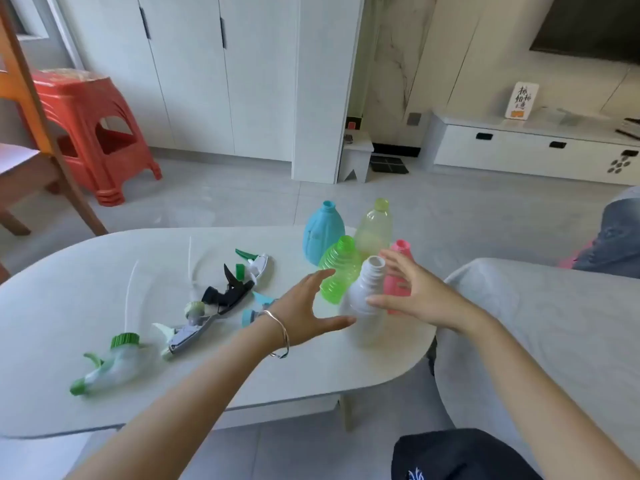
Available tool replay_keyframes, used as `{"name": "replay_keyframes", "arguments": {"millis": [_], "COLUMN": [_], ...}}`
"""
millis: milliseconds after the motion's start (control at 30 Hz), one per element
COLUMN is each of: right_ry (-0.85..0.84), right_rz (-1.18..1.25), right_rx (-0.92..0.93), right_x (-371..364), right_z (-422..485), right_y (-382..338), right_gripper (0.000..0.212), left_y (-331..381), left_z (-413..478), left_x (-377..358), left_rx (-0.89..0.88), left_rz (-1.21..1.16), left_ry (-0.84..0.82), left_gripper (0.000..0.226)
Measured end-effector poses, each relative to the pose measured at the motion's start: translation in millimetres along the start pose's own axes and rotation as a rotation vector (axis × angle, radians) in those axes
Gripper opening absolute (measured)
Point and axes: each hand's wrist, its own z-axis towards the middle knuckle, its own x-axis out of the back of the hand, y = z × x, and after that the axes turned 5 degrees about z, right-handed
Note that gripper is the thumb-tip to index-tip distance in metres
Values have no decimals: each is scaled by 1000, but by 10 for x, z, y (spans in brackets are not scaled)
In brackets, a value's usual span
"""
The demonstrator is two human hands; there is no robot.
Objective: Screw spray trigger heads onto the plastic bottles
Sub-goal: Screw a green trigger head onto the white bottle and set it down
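Several capless plastic bottles stand clustered at the right of the pale table [104, 299]: a white one [367, 306] nearest me, a green ribbed one [337, 271], a pink one [398, 282], a blue one [322, 233] and a yellowish clear one [375, 226]. My left hand [308, 306] is spread open just left of the white bottle, thumb near its base. My right hand [415, 292] is open on its right side, thumb touching its shoulder, fingers in front of the pink bottle. Several spray trigger heads lie at the left: a green-collared one [110, 362], a grey one [190, 327], a black one [228, 292].
A white-and-green trigger head [256, 263] and a light blue one [256, 311], partly behind my left wrist, also lie on the table. A grey sofa [554, 323] sits right of the table. A red stool [90, 133] and a wooden chair [31, 161] stand on the floor beyond.
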Motion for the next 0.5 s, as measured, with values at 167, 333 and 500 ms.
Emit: {"name": "replay_keyframes", "arguments": {"millis": [167,333,500], "right_ry": [31,149,132], "right_rz": [4,112,154], "right_rx": [-41,1,53], "right_x": [-221,-336,-355], "right_z": [-4,-20,-98], "right_y": [275,369,108], "right_gripper": [71,51,43], "left_y": [81,114,95], "left_z": [92,95,-40], "left_x": [-301,-483,-335], "left_rx": [7,27,-5], "left_rz": [-32,-152,-256], "left_ry": [48,141,197], "left_gripper": [89,80,74]}}
